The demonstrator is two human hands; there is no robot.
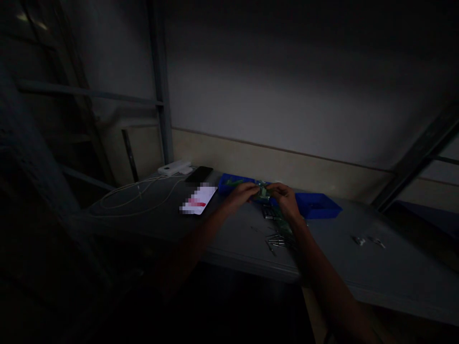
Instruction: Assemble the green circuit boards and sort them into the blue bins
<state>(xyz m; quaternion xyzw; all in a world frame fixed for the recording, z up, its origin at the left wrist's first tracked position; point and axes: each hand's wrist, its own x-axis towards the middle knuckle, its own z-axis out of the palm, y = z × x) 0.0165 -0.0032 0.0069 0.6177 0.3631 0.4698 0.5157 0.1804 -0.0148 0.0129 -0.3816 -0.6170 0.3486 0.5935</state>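
My left hand (pixel 245 192) and my right hand (pixel 283 195) are raised over the blue bins, fingers closed on opposite sides of a small green and clear packet (pixel 263 191). Behind my left hand, a blue bin (pixel 224 185) holds green items. Right of my right hand is another blue bin (pixel 321 206). Several thin metal pieces (pixel 278 240) lie on the grey table below my hands, beside more green packets (pixel 284 225). The image is dark, so fine details of the packet cannot be made out.
A lit phone (pixel 201 199) and a dark phone (pixel 200 175) lie left of the bins. A white power strip (pixel 174 167) with cables sits at the back left. Small metal parts (pixel 358 240) lie at the right. Metal posts frame the table (pixel 383 267).
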